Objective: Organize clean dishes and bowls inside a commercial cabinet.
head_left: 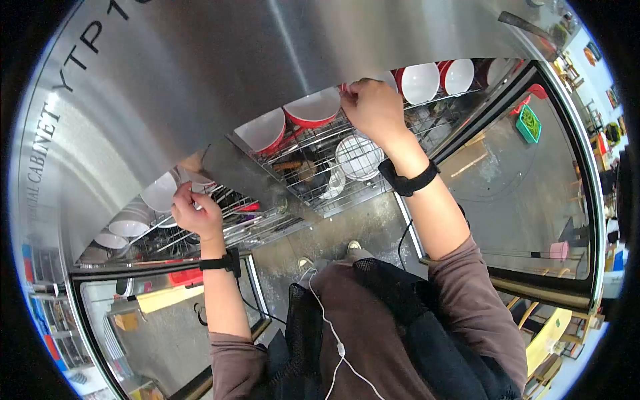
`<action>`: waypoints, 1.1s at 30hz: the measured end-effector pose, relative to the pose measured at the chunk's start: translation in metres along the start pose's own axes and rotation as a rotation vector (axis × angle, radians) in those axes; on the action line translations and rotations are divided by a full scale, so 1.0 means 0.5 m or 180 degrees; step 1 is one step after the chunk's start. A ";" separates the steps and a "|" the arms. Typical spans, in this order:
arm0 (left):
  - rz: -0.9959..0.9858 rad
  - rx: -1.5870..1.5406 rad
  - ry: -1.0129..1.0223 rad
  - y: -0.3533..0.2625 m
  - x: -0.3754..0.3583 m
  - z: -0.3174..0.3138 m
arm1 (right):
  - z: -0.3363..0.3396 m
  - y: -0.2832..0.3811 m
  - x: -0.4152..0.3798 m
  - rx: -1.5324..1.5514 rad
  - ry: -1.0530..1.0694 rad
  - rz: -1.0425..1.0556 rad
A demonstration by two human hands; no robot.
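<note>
My right hand [375,112] reaches to the upper rack of the steel cabinet, its fingers curled at a red-and-white bowl [383,77] partly hidden behind it. Whether the fingers grip that bowl cannot be seen. To its left on the same rack, a red bowl with a white inside [313,107] lies tilted, and a similar bowl [262,131] is beside it. Lower on the left, my left hand [197,212] is closed, with bent fingers close to a white bowl [160,193]. What those fingers hold, if anything, is hidden.
More red-and-white bowls [420,83] line the rack's right end. Below are white plates [359,157] on a wire shelf [327,207]. Glass doors stand swung out at the right [527,167] and left [160,327]. A green basket [529,125] is on the floor beyond.
</note>
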State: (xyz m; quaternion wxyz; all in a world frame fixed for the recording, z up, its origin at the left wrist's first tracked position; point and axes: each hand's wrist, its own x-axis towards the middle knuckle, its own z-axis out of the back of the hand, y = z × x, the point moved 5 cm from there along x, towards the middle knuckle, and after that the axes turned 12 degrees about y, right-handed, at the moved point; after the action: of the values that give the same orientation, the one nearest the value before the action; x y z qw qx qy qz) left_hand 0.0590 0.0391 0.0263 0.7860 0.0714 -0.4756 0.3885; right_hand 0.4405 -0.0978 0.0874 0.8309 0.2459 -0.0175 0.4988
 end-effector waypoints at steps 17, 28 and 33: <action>-0.0164 -0.0299 0.0053 -0.010 0.012 0.019 | 0.027 0.207 0.068 -0.0208 0.0526 0.2063; -0.0417 -0.0566 0.0300 0.010 0.015 0.030 | -0.063 0.246 0.183 -0.1021 0.0371 0.1975; -0.0608 -0.0626 0.0129 0.016 0.012 0.029 | -0.093 0.266 0.203 -0.1077 0.0405 0.1921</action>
State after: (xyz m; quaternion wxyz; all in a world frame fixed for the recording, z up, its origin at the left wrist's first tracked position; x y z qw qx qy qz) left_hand 0.0448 0.0410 0.0370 0.8321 0.0312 -0.4864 0.2647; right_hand 0.3702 0.0561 0.1263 0.6745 0.0569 -0.1200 0.7262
